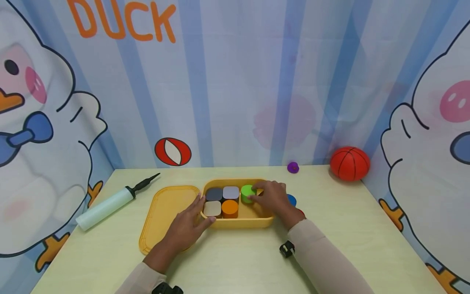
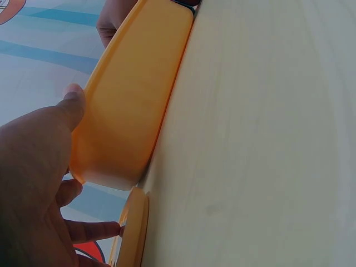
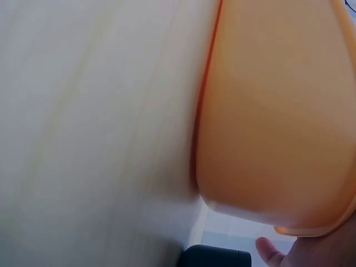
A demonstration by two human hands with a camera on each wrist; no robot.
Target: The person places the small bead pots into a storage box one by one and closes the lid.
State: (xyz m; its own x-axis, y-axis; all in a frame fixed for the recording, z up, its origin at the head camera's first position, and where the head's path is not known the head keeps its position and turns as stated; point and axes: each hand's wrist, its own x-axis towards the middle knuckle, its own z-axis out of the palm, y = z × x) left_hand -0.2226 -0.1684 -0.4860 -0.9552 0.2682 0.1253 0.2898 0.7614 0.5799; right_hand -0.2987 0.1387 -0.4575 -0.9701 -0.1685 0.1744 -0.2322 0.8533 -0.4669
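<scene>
1. Where the desk (image 1: 330, 249) runs left, a pale cylinder (image 1: 106, 209) lies slanted.
2. A yellow lid (image 1: 165, 212) lies flat beside the yellow box (image 1: 244, 223).
3. The left hand (image 1: 186, 228), fingers extended, touches the yellow box's left end.
4. Inside: gray block (image 1: 214, 194), lavender block (image 1: 230, 192), cream block (image 1: 212, 208), orange block (image 1: 230, 208).
5. The right hand (image 1: 274, 199) pinches a green block (image 1: 247, 193) inside, beside the lavender block.
6. Farthest right: red ball (image 1: 350, 163).

The left hand (image 2: 33, 156) rests its thumb against the yellow box (image 2: 125, 100), another finger at the yellow lid (image 2: 136, 228) beside it.
</scene>
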